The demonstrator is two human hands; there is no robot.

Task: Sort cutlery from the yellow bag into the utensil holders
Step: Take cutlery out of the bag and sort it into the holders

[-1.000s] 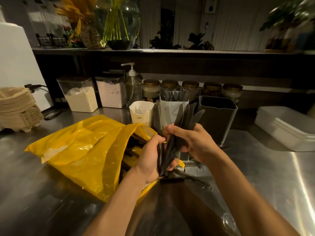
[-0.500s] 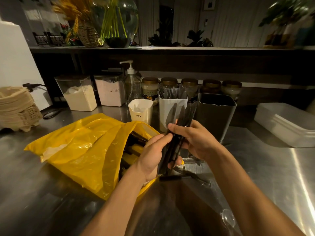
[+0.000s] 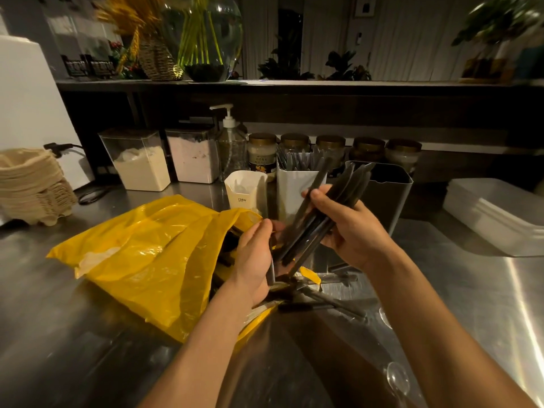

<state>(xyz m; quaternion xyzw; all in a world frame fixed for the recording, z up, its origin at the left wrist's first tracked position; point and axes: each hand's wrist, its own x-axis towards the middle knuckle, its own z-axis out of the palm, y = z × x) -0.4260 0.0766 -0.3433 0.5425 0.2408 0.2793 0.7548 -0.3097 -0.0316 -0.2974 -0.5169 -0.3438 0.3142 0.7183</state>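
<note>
My right hand (image 3: 350,228) grips a bundle of black plastic knives (image 3: 323,207), blades fanned up and right in front of the holders. My left hand (image 3: 256,257), at the mouth of the yellow bag (image 3: 147,257), holds one black piece of cutlery near the bundle's lower ends. More black cutlery (image 3: 326,301) lies spilled on the steel counter below my hands. Behind stand a small white holder (image 3: 245,191), a taller white holder (image 3: 294,184) filled with grey cutlery, and a dark grey holder (image 3: 388,192).
Two clear bins of powder (image 3: 138,160), a pump bottle (image 3: 231,142) and a row of jars (image 3: 332,144) line the back. A stack of paper trays (image 3: 32,187) sits left, a white lidded box (image 3: 497,213) right. A clear spoon (image 3: 397,378) lies near the front edge.
My right hand has lifted the bundle of knives and tilted it more to the right. My left hand has slid down to its lower ends near the bag's mouth.
</note>
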